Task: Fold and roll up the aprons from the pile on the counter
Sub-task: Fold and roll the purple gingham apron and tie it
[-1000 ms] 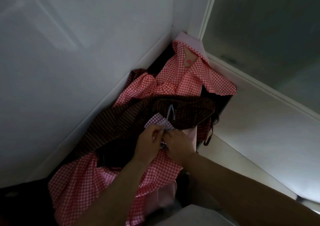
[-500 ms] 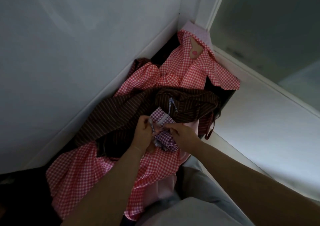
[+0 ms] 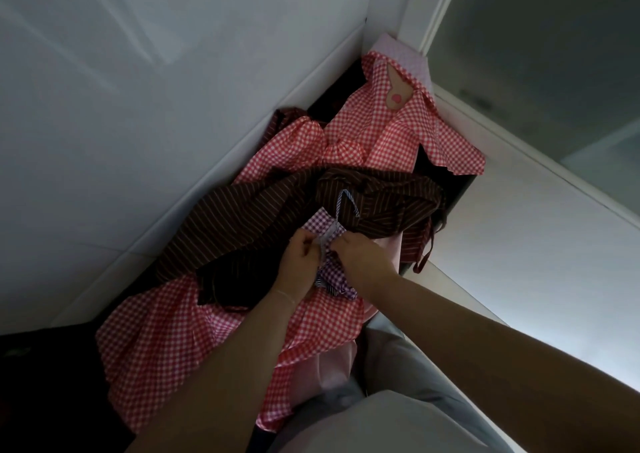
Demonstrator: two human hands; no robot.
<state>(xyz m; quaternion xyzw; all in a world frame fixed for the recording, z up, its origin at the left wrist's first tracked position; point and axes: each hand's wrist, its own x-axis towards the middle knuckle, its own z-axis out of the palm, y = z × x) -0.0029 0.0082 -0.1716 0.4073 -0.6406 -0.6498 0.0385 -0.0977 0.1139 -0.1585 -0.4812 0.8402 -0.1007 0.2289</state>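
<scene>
A small purple-and-white gingham apron (image 3: 330,272) sits bunched on top of the pile, near its middle, with a flat corner of it showing just above the hands and a crumpled part below them. Both hands work on it close together: the left hand (image 3: 300,262) has its fingers (image 3: 309,244) curled and pinching the fabric's edge, and the right hand (image 3: 360,251) likewise grips the cloth with bent fingers. A thin striped blue-and-white strap (image 3: 346,203) loops up from this apron over the fabric behind.

Directly behind and to the left lies a dark brown apron with thin orange stripes (image 3: 277,217), rumpled across the pile. Beneath everything spreads a large red-and-white gingham apron (image 3: 180,341), hanging over the near edge of the dark worktop (image 3: 462,192). Another red-and-white gingham piece with a pale pink collar (image 3: 398,133) lies farther back in the corner, bearing a tan patch with a pink spot.

A white wall (image 3: 138,106) runs along the left, and a frosted glass panel (image 3: 554,54) stands to the right.
</scene>
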